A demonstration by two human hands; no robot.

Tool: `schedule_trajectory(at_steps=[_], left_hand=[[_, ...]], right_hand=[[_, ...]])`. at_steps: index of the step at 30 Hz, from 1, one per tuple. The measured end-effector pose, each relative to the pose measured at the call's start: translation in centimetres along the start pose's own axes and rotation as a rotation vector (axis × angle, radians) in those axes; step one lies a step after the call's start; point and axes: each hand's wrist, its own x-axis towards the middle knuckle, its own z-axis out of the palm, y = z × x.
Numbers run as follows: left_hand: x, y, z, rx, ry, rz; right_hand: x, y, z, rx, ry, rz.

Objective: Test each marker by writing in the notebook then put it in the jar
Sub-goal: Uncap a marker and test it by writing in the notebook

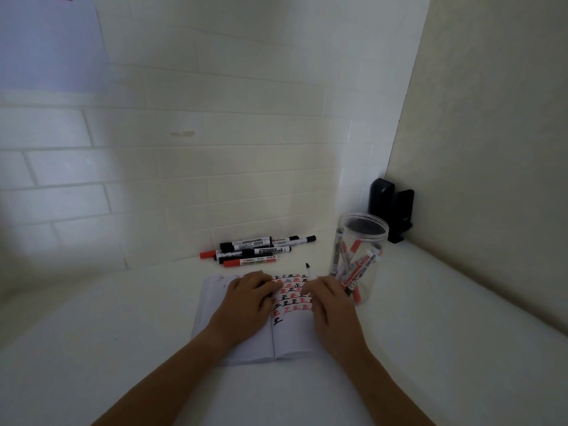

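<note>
On the open notebook (pixel 261 330), left hand (pixel 246 299) pressing the page, possibly pinching a cap; cannot tell. Right hand (pixel 325 302) gripping an uncapped black marker (pixel 309 271), tip far. Advisable: recap firmly, then drop into jar (pixel 358 256) right. Untested pile (pixel 258 249) far.

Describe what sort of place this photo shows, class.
Probably a desk in a room corner: a white table against a white brick-pattern wall, holding an open notebook, whiteboard markers and a clear jar.
</note>
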Motion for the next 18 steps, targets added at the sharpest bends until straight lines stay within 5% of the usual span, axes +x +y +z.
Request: schedule_trajectory(at_steps=[5, 18], left_hand=[[0.1, 0.0, 0.0, -0.002, -0.135, -0.036], [0.6, -0.5, 0.3, -0.038, -0.145, -0.054]], right_hand=[[0.5, -1.0, -0.9, 0.689, -0.024, 0.415], [0.4, -1.7, -0.3, 0.664, -0.160, 0.702]])
